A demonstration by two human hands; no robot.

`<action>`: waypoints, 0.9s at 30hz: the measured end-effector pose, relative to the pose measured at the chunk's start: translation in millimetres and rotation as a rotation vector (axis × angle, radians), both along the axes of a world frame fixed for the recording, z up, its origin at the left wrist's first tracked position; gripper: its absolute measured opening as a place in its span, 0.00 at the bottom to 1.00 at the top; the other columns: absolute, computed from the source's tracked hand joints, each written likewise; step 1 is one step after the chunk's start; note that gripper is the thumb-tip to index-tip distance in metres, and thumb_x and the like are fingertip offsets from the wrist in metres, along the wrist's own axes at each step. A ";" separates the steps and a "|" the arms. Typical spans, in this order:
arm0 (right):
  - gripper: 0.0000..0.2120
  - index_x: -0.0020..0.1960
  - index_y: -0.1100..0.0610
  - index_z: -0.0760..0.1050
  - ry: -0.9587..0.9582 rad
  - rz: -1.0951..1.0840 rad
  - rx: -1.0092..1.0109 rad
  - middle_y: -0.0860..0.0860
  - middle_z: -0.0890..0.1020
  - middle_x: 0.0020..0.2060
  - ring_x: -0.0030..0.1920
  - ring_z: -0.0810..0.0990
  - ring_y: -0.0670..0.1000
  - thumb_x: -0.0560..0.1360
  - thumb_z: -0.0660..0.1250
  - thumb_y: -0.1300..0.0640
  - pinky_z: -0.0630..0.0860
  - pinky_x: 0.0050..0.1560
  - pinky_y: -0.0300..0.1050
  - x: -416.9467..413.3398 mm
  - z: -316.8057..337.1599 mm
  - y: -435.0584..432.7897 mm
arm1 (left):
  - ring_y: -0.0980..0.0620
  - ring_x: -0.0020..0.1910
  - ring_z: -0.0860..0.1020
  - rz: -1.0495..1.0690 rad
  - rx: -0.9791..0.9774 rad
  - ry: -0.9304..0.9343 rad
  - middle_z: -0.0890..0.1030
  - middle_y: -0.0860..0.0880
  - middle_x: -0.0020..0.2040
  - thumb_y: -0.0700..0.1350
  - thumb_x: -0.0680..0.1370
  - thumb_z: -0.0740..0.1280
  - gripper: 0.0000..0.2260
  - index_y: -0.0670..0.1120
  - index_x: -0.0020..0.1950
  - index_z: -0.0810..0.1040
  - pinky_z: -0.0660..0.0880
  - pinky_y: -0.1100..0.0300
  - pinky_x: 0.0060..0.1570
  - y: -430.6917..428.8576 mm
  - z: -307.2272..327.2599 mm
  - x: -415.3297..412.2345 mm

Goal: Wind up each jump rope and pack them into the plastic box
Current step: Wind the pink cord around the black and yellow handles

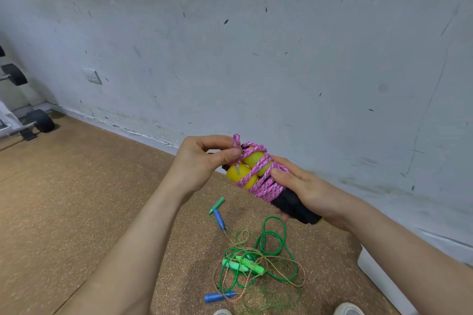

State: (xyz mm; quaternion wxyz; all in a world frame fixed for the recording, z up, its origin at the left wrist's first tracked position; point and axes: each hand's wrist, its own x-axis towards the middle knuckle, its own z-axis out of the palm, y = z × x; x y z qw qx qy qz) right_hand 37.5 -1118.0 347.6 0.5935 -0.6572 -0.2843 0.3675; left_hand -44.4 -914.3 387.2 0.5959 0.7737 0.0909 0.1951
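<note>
Slippage threatens the pink jump rope, held mid-air just past centre toward 5 o'clock: its coils, tight round yellow-and-black handles, may spring loose if the left hand, pinching the end loop at 10 o'clock, lets go untucked. The right hand grips the black ends; plastic box at 4 o'clock

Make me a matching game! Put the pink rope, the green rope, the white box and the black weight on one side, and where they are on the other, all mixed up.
Things:
1. pink rope
2. green rope
3. white box
4. black weight

Places:
A. far left, by the wall
B. in a loose tangle on the floor
C. wound up, held by the left hand and the right hand
D. at the right edge, on the floor

Pairs: 1-C, 2-B, 3-D, 4-A
</note>
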 end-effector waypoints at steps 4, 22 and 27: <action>0.18 0.63 0.45 0.73 0.122 0.047 0.056 0.59 0.80 0.40 0.37 0.80 0.58 0.76 0.60 0.42 0.80 0.39 0.49 -4.7 4.1 -1.5 | 0.50 0.39 0.82 0.059 -0.067 -0.037 0.85 0.46 0.39 0.35 0.71 0.72 0.04 0.44 0.42 0.83 0.76 0.54 0.44 9.1 1.6 4.7; 0.19 0.53 0.56 0.74 0.194 0.080 -0.023 0.60 0.80 0.35 0.32 0.79 0.56 0.73 0.59 0.42 0.79 0.35 0.47 -9.2 6.0 -9.0 | 0.57 0.39 0.78 -0.125 0.960 -0.131 0.82 0.52 0.40 0.39 0.69 0.72 0.05 0.46 0.42 0.85 0.74 0.60 0.39 11.9 12.1 0.2; 0.19 0.57 0.53 0.75 0.139 0.049 -0.061 0.63 0.79 0.40 0.34 0.79 0.58 0.75 0.60 0.42 0.79 0.34 0.46 -7.6 2.4 -8.9 | 0.62 0.46 0.80 -0.196 0.739 0.118 0.83 0.56 0.45 0.35 0.73 0.70 0.11 0.48 0.50 0.84 0.75 0.66 0.49 10.0 11.9 -6.3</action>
